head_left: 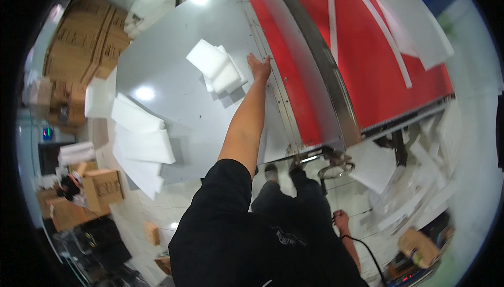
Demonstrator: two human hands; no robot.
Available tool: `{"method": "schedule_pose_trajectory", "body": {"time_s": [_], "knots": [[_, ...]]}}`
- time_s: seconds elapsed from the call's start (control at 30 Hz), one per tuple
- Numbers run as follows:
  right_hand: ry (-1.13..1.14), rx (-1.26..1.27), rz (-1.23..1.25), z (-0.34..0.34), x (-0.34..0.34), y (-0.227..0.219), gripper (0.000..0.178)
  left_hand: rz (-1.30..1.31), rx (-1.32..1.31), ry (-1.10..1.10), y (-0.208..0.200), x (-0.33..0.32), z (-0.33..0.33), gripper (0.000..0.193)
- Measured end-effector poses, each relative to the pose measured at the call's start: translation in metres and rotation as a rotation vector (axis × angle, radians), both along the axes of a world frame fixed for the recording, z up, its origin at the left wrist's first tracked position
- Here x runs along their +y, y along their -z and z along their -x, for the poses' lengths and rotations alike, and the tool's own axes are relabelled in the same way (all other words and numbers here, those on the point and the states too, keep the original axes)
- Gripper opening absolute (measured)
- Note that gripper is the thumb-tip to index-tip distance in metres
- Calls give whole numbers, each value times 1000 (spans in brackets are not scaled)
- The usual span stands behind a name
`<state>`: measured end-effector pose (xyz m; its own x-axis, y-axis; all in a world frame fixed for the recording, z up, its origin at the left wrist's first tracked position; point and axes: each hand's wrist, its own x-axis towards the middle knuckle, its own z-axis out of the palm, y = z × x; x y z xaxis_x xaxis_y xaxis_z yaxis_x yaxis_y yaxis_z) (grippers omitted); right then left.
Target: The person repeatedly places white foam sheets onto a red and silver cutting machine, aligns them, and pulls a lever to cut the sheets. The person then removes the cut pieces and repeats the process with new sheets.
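Note:
My left hand [260, 67] is stretched out over the grey tabletop [178, 72], at the metal strip along the red band. Its fingers are apart and nothing is in them. Just left of it lies a small loose pile of white foam sheets [215, 66]. More white foam sheets [139, 137] are fanned out near the table's left edge, some reaching past it. My right hand [340, 219] hangs low beside my leg with the fingers curled. A black cable [367, 250] runs by its wrist. What the right hand holds, if anything, is hidden.
A curved metal bar [325, 66] crosses between the grey top and a red surface [362, 72] bearing white strips and a white sheet [415, 27]. A handwheel [336, 165] sits at the front edge. Cardboard boxes [79, 40] stand left; white offcuts [420, 192] lie lower right.

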<state>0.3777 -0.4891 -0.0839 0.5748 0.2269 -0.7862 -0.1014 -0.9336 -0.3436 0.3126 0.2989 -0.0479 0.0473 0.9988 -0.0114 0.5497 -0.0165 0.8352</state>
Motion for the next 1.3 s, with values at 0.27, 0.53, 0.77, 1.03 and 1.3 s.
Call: {"method": "schedule_pose_trajectory", "body": {"time_s": [0.27, 0.53, 0.77, 1.03, 1.3], "knots": [[-122, 118, -71, -59, 56, -59, 12, 46, -453, -361, 19, 14, 48, 99], [-229, 163, -83, -92, 139, -70, 14, 54, -544, -405, 51, 32, 182, 72], [-310, 118, -99, -69, 151, -62, 12, 7, -204, -620, 43, 31, 272, 87], [-313, 53, -97, 4, 173, -82, 11, -19, -43, -512, 62, 43, 421, 79], [-86, 14, -42, 52, 194, -88, 14, 11, -298, -859, 39, 50, 483, 79]]}}
